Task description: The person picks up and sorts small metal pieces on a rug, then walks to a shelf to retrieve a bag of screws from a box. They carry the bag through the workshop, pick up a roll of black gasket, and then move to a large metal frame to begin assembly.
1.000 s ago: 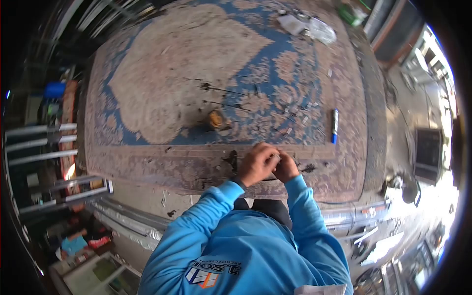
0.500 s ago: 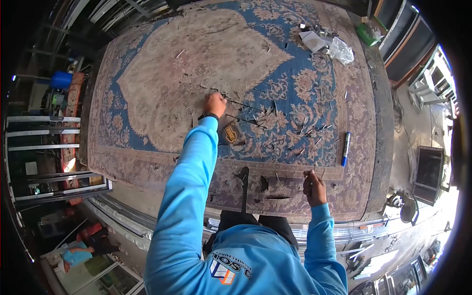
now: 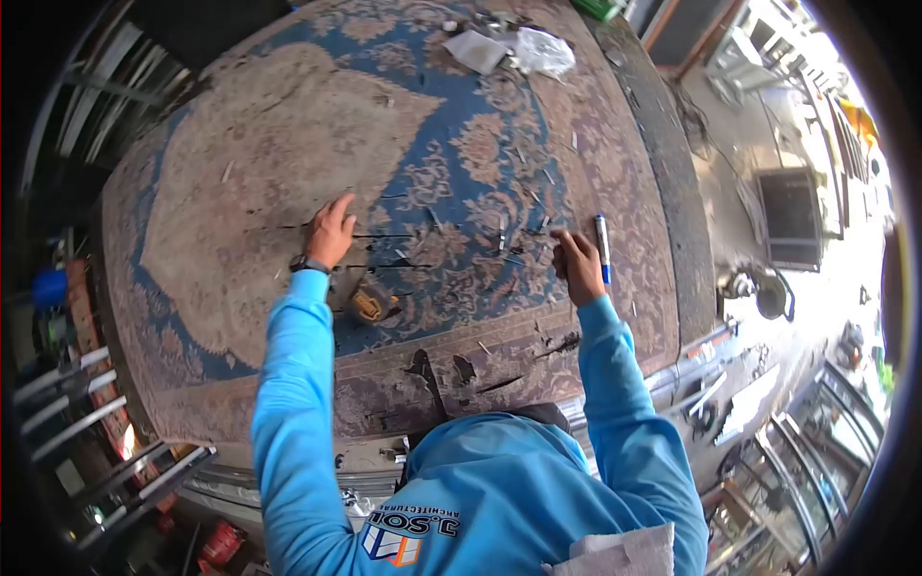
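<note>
My left hand (image 3: 330,233) rests low over the worn patterned carpet (image 3: 288,144), fingers stretched out and holding nothing visible. A black-and-yellow tape measure (image 3: 373,301) lies just below and to the right of it. Dark slits (image 3: 384,236) run across the carpet beside that hand. My right hand (image 3: 578,266) is closed, its fingers curled in a pinch; whatever they hold, if anything, is too small to make out. Right beside it lies a white marker with blue ends (image 3: 603,250). Small thin metal pieces (image 3: 501,232) are scattered between the two hands.
Crumpled clear plastic (image 3: 545,53) and a white paper piece (image 3: 474,52) lie at the carpet's far side. Torn holes (image 3: 423,370) mark the near edge. Metal frames (image 3: 67,413) stand at left, and a dark-panelled frame (image 3: 789,219) is on the floor at right.
My left hand has gone from closed to fingers stretched out. The right hand has reached forward over the carpet to beside the marker. The whole view has turned and shifted.
</note>
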